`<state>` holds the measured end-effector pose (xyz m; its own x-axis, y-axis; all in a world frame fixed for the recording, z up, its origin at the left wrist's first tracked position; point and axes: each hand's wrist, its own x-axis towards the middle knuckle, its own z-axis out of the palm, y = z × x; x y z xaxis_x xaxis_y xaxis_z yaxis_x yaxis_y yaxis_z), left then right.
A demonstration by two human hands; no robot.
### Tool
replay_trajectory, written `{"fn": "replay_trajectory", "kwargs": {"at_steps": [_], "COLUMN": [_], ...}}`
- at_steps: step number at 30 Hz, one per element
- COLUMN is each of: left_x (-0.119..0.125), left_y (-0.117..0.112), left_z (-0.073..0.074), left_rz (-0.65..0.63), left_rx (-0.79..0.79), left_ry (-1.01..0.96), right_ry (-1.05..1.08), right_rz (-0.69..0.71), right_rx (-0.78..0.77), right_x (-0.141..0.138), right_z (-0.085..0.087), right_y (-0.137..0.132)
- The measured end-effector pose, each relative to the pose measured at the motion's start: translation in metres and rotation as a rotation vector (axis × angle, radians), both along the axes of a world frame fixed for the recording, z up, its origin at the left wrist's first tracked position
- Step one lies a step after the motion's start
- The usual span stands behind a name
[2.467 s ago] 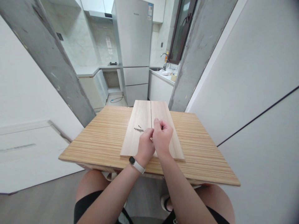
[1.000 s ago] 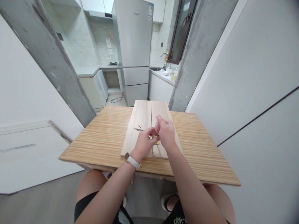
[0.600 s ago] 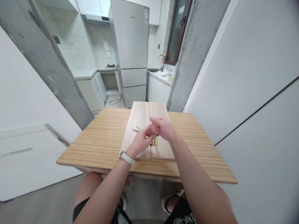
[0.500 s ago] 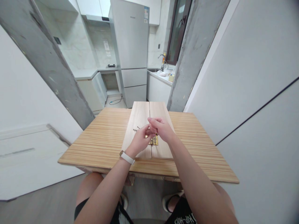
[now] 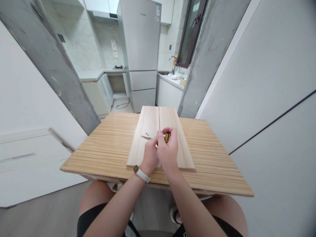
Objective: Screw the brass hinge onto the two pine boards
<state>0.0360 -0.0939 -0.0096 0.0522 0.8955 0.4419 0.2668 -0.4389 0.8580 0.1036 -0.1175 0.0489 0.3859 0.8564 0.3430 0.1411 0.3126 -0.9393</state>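
My right hand (image 5: 169,149) is closed around a screwdriver (image 5: 168,137), whose yellow-and-black handle shows between the thumb and fingers. Its shaft and tip are hidden. Pressed close beside it, my left hand (image 5: 150,154) has its fingers curled in and partly covered by the right hand. A small brass-coloured bit of a hinge (image 5: 156,146) peeks out between the hands; the rest is covered. Both hands are over the seam of two pale wooden boards (image 5: 170,115) lying side by side. Several screws (image 5: 146,137) lie on the left board, just beyond my left hand.
Under the boards is a striped wooden table (image 5: 98,144), its front edge near my knees. Beyond it stand a silver refrigerator (image 5: 140,39) and a counter with a sink (image 5: 163,73). White panels rise on both sides.
The screwdriver handle has come into view in my right hand. My hands have closed in over the seam, covering most of the brass hinge that showed before.
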Motion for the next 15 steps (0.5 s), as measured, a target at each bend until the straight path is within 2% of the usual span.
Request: {"fn": "replay_trajectory", "kwargs": {"at_steps": [3, 6, 11, 15], "left_x": [0.003, 0.002, -0.006, -0.01], "left_y": [0.0, 0.001, 0.005, 0.01], "left_z": [-0.002, 0.002, 0.007, 0.006], "left_rz": [0.025, 0.015, -0.126, -0.29], "left_rx": [0.012, 0.001, -0.016, -0.082], "left_ry": [-0.026, -0.042, -0.125, -0.191], "right_ry": [-0.025, -0.002, 0.105, 0.106], "right_rz": [-0.048, 0.024, 0.311, 0.68], "right_rx": [0.029, 0.037, -0.073, -0.183], "right_x": [-0.006, -0.002, 0.014, 0.032], "right_z": [-0.003, -0.006, -0.004, 0.007], "right_y": [0.001, 0.011, 0.036, 0.056]}}
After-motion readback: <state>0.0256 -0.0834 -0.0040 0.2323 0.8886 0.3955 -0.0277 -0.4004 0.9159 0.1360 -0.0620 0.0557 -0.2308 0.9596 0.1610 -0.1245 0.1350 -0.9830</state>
